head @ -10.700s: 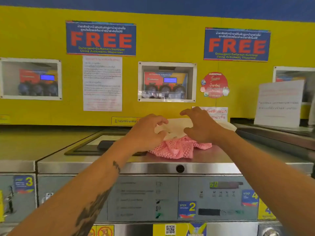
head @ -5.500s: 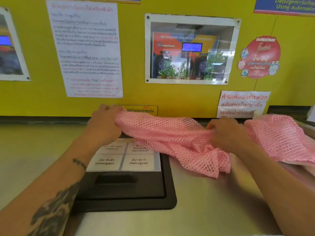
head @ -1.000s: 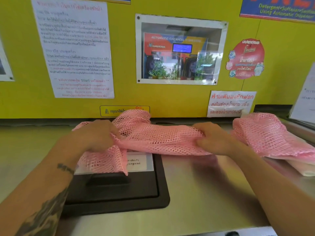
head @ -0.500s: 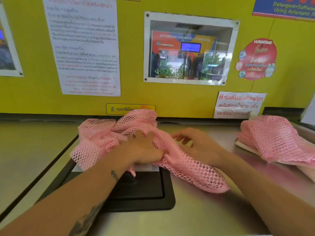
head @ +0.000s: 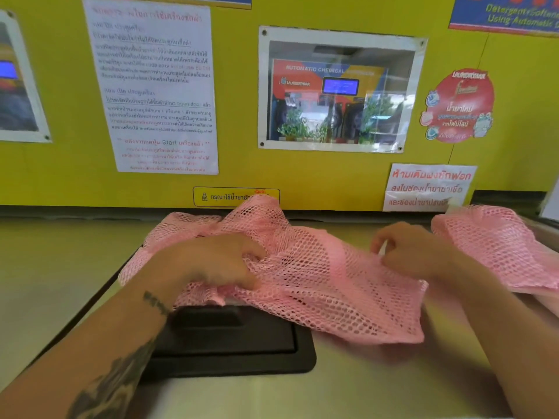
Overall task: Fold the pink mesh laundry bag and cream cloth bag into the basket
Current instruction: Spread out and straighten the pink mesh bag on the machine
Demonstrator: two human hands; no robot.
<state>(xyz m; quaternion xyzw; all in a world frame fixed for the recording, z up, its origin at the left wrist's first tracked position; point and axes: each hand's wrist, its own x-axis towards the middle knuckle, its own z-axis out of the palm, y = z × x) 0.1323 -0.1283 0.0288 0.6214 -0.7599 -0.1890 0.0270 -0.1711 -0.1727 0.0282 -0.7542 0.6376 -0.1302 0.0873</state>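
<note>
A pink mesh laundry bag [head: 317,276] lies crumpled on the steel washer top, partly over the black detergent lid. My left hand [head: 208,261] lies on its left part with fingers curled into the mesh. My right hand [head: 405,249] pinches the bag's right edge, a little blurred. A second pink mesh bag [head: 496,246] lies folded at the far right. The cream cloth bag and the basket are not in view.
The black detergent lid [head: 230,343] is set into the steel washer top [head: 348,388]. Behind stands a yellow wall [head: 236,164] with paper notices and a dispenser window. A neighbouring machine top [head: 48,273] lies to the left.
My right hand has moved right and up along the mesh to its right edge, spreading the bag wider. My left hand has stayed on the left part, now gripping.
</note>
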